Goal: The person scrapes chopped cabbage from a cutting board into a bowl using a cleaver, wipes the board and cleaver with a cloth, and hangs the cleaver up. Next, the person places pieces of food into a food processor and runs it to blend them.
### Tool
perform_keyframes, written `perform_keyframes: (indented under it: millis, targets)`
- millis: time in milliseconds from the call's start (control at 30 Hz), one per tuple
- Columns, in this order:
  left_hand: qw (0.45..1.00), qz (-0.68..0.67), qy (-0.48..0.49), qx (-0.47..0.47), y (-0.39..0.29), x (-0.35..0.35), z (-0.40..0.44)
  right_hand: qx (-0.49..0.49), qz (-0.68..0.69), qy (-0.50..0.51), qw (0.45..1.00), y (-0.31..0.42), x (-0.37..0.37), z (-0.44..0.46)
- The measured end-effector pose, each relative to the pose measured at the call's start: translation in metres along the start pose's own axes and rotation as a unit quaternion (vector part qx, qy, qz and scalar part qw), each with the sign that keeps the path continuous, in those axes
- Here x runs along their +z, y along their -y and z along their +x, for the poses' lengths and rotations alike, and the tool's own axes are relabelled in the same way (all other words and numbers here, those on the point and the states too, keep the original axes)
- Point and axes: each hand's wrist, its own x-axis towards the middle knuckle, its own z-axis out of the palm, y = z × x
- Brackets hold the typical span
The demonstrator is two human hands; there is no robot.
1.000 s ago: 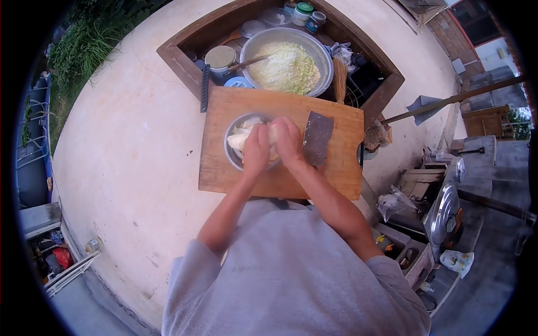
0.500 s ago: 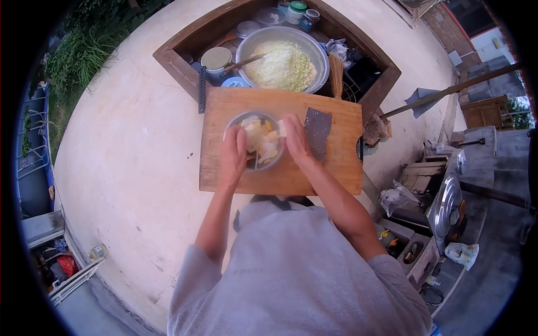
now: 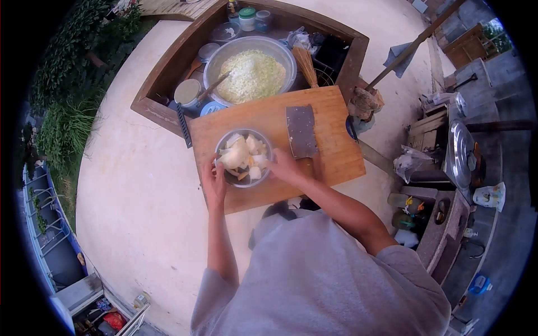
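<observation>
A round metal bowl (image 3: 219, 147) holds several pale, whitish chunks (image 3: 246, 154) whose kind I cannot make out. It sits on or just over the wooden cutting board (image 3: 336, 134), near the board's left side. My left hand (image 3: 214, 179) grips the bowl's left side, fingers at the rim. From the right, my right hand (image 3: 287, 168) grips the rim, its fingertips partly hidden and blurred. A cleaver (image 3: 301, 131) with a wide dark blade lies flat to the right of the bowl, its handle partly behind my right hand.
Beyond the board, a large metal basin (image 3: 210, 70) full of chopped pale green and white food stands in a wooden frame (image 3: 168, 61), a stick leaning in it. A lidded tub (image 3: 187, 91), a green-lidded jar (image 3: 247, 19) and a straw brush (image 3: 305, 67) stand around it.
The view has turned, so the board appears tilted. My hands have come down from above the bowl's sides to its rim, and the chunks inside lie differently.
</observation>
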Motion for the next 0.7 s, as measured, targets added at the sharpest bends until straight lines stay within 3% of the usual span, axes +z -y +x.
perform_keyframes:
  millis: [100,200,233,300,433,567,633,700]
  targets:
    - [0.995,0.070,0.070,-0.016,-0.005,0.003,0.004,0.012,0.054,-0.042,0.998,-0.007,0.012,0.001]
    - [0.993,0.026,0.100,0.053,-0.013,0.013,0.000,-0.008,0.085,-0.082,0.993,0.003,0.002,-0.022]
    - [0.988,0.072,0.103,0.087,-0.027,0.017,-0.005,-0.030,0.129,-0.099,0.986,0.000,-0.002,-0.031]
    - [0.974,0.119,0.132,0.139,-0.053,0.028,-0.017,-0.043,0.118,-0.100,0.987,0.036,-0.045,-0.086]
    - [0.943,0.152,0.245,0.166,-0.105,0.075,-0.054,-0.031,0.184,-0.183,0.965,-0.005,-0.087,-0.152]
    - [0.888,0.096,0.361,0.270,-0.140,0.152,-0.126,-0.015,0.258,-0.296,0.920,-0.049,-0.131,-0.253]
    - [0.828,0.117,0.412,0.363,-0.149,0.191,-0.168,-0.022,0.265,-0.369,0.891,-0.074,-0.141,-0.317]
    - [0.783,0.162,0.481,0.359,-0.167,0.221,-0.230,-0.055,0.263,-0.436,0.859,-0.114,-0.143,-0.377]
